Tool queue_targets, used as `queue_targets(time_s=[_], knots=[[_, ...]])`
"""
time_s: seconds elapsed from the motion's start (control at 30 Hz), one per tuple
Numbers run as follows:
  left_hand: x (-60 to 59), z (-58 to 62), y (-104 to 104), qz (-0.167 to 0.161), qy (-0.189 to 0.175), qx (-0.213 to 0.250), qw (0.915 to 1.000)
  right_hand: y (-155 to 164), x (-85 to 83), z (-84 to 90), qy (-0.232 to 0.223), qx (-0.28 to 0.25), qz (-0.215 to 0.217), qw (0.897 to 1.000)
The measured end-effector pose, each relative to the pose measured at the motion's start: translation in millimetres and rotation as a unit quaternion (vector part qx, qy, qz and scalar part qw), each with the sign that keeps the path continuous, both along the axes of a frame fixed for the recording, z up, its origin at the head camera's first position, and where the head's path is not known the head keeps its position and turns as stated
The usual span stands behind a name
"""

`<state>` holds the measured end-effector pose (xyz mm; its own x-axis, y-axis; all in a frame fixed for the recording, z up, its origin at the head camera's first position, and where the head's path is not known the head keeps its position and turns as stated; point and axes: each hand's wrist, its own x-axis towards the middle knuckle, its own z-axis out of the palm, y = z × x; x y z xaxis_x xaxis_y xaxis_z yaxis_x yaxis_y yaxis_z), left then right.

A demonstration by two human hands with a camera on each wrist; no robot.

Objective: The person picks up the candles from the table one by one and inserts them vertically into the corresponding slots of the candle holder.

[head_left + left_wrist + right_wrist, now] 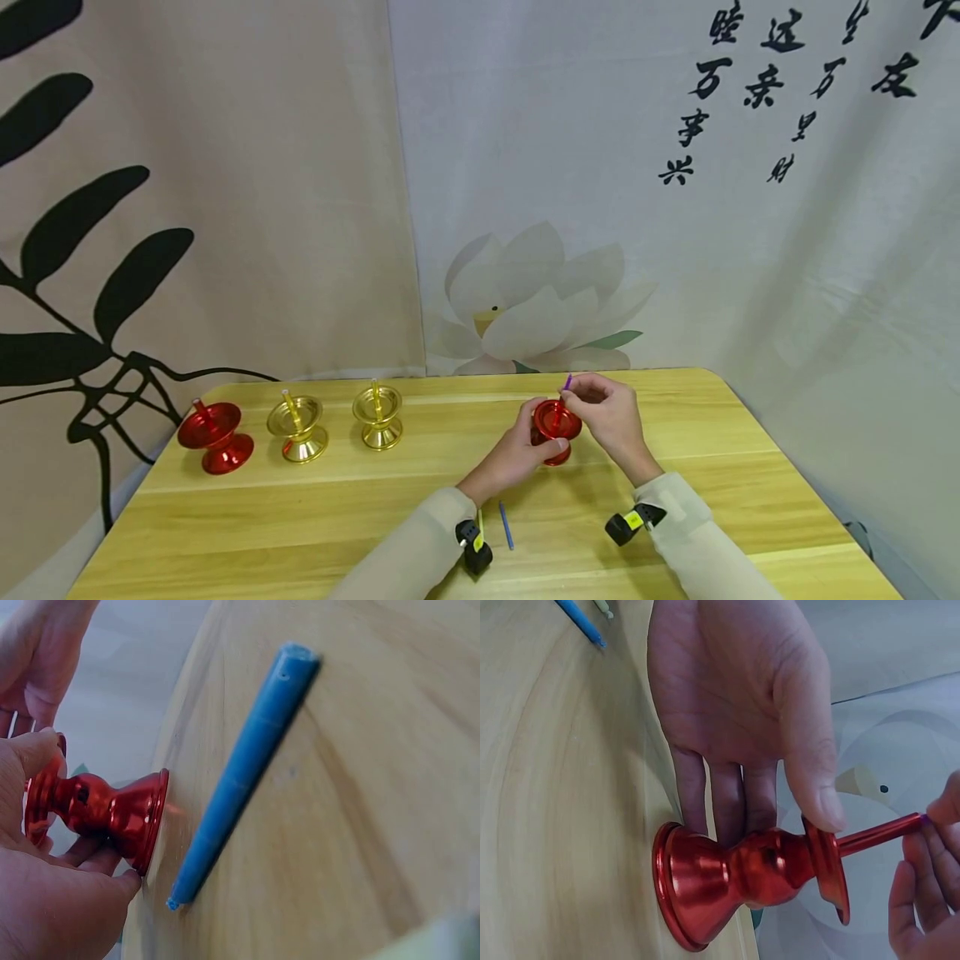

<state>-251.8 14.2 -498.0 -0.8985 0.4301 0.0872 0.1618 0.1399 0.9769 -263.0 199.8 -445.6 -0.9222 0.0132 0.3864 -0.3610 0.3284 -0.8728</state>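
A shiny red candle holder (557,419), with a flared foot, a shallow dish and a thin centre tube, is held upright by my left hand (517,454). The thumb lies across its front, the fingers behind. My right hand (611,417) pinches a slim purple candle (567,382) at the top of the tube (881,833). In the right wrist view only a bit of purple shows between tube and fingertips. A blue candle (240,776) lies on the table nearer to me, beside a pale yellow candle (604,609) that my left wrist's camera partly covers in the head view.
Along the table's left side stand another red holder (227,452) and two gold holders (303,447) (382,433), each with a thin upright stem in its dish. The wooden table (315,533) ends at a printed curtain (540,167) behind.
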Motion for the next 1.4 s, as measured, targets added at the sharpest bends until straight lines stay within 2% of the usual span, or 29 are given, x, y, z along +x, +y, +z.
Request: queue_targets(time_s=[0.5, 0.8, 1.03, 1.23, 1.4], knots=[[-2.7, -3.8, 1, -0.001, 0.001, 0.000, 1.0000, 0, -0.7, -3.1, -0.012, -0.005, -0.004, 1.000], [7.0, 8.6, -9, 0.010, -0.005, -0.044, 0.9990, 1, 1.3, -5.2, -0.014, -0.011, -0.005, 1.000], [20.9, 23.2, -41, 0.013, -0.014, -0.091, 0.9956, 1, 3.0, -5.3, -0.014, -0.022, -0.003, 1.000], [39.1, 32.4, -81, 0.003, -0.006, -0.094, 0.9956, 2, 3.1, -4.8, -0.009, -0.024, 0.000, 1.000], [58.4, 41.0, -116, 0.030, -0.012, -0.082, 0.9961, 3, 3.5, -4.4, -0.010, -0.021, 0.002, 1.000]])
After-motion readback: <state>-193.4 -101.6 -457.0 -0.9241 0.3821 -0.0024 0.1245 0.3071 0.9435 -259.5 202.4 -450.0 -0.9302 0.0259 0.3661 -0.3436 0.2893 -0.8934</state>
